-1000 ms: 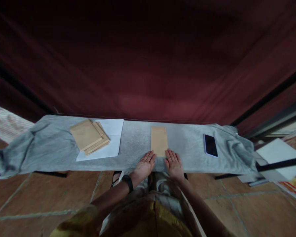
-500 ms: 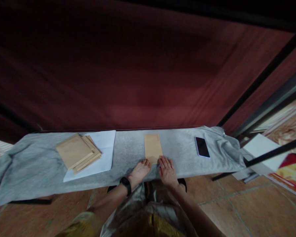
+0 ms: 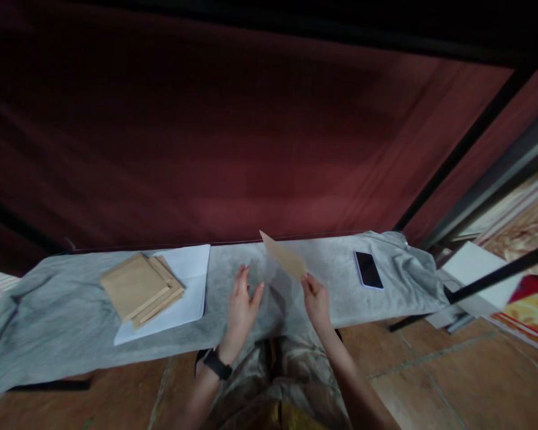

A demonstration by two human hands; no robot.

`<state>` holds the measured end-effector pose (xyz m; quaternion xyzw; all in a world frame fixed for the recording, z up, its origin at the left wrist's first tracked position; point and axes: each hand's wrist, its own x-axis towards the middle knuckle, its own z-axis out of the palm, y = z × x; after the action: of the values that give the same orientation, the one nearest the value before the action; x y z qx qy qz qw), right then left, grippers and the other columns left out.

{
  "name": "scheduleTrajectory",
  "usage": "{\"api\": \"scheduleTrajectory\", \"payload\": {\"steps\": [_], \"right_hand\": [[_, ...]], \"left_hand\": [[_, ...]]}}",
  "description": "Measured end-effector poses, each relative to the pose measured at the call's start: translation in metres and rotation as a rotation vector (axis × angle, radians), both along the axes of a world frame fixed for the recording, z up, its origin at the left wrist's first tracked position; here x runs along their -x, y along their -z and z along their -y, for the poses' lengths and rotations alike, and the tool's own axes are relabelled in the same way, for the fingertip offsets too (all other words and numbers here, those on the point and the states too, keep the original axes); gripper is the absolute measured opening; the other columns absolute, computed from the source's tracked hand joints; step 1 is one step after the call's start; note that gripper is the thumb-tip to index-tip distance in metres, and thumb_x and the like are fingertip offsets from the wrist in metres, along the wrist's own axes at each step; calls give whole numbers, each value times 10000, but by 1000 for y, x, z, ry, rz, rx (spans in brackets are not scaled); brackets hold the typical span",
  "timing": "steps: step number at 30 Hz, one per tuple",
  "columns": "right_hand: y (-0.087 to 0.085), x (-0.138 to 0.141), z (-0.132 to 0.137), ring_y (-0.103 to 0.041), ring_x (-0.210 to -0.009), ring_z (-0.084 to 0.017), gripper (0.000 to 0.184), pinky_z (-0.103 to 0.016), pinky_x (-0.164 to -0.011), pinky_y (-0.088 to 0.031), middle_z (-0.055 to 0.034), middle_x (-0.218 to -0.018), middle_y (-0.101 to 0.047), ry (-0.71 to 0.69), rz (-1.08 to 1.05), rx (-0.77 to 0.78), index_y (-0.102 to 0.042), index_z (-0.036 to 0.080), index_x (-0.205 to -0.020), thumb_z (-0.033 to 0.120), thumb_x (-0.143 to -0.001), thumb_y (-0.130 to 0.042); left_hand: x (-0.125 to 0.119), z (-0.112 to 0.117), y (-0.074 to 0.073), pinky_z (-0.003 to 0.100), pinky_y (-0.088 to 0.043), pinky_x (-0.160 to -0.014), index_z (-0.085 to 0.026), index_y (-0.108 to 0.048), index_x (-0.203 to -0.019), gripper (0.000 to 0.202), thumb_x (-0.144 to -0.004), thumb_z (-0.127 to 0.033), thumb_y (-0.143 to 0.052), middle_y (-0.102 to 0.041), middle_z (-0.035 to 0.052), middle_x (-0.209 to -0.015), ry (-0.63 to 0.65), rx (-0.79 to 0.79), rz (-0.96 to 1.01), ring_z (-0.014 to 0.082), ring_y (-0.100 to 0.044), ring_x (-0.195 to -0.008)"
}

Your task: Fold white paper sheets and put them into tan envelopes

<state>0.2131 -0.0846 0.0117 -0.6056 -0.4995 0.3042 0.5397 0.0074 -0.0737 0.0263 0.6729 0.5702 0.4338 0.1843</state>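
Note:
A tan paper envelope [image 3: 283,255] is up off the grey cloth, tilted, its far end pointing to the upper left. My right hand [image 3: 316,297] pinches it by its near right corner. To its left, my left hand [image 3: 244,298] hovers over the cloth with thumb and fingers apart and nothing in it; a black watch [image 3: 217,364] is on that wrist. Several more brown envelopes [image 3: 134,286] lie in a loose pile at the left, partly on top of white paper sheets [image 3: 192,275].
Grey cloth [image 3: 219,322] covers the narrow bench before me. A dark-screened phone [image 3: 368,270] lies on its right part. Behind rises a dark red fabric panel [image 3: 260,149]. White boxes [image 3: 475,269] and a red-yellow package [image 3: 531,310] stand at the far right.
The envelope lay flat between both hands and is now lifted and tilted in my right hand. My left hand has let go of it and moved left, its fingers spreading.

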Motion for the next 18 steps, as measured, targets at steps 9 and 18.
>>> {"api": "scheduleTrajectory", "payload": {"steps": [9, 18], "right_hand": [[32, 55, 28, -729, -889, -219, 388, -323, -799, -571, -61, -956, -780, -52, -955, 173, -708, 220, -896, 542, -701, -801], [59, 17, 35, -717, -702, -235, 596, -397, -719, -569, -133, -849, -771, -252, -462, 443, -740, 152, -908, 724, -777, -630]], "left_hand": [[-58, 20, 37, 358, -558, -862, -169, -657, -1063, 507, -677, -456, -816, -749, 124, -1068, 204, 601, 914, 246, -716, -967], [-36, -9, 55, 260, -494, -563, -169, -629, -1018, 364, -698, -315, -721, -724, 32, -757, 154, 666, 509, 170, -668, -618]]}}
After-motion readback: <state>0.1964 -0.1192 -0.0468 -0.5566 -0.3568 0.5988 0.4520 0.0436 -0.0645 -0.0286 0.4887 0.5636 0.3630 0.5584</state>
